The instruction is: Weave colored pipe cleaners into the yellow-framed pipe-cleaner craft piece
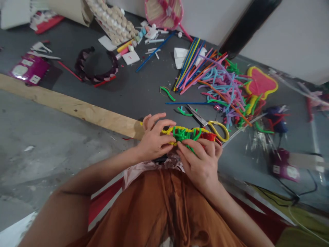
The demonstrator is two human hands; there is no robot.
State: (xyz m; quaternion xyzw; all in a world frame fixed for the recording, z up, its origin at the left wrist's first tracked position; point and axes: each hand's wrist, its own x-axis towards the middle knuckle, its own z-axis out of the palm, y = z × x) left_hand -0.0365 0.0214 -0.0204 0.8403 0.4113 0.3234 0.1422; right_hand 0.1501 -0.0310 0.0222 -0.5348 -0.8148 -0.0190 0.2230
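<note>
Both hands work on a woven piece of pipe cleaners (189, 133) with a yellow rim, green strands and a red part at its right end, held just above my lap. My left hand (155, 139) pinches its left side, fingers curled on the yellow rim. My right hand (201, 160) grips it from below at the middle and right, fingers closed over the green and red strands. Part of the piece is hidden under my fingers.
Yellow-handled scissors (210, 124) lie just beyond the piece. A heap of coloured pipe cleaners (218, 82) spreads over the dark mat (133, 89) behind. A wooden plank (72, 107) runs leftward. A dark headband (95, 67), a pink-yellow shape (260, 84) and a purple packet (29, 68) lie around.
</note>
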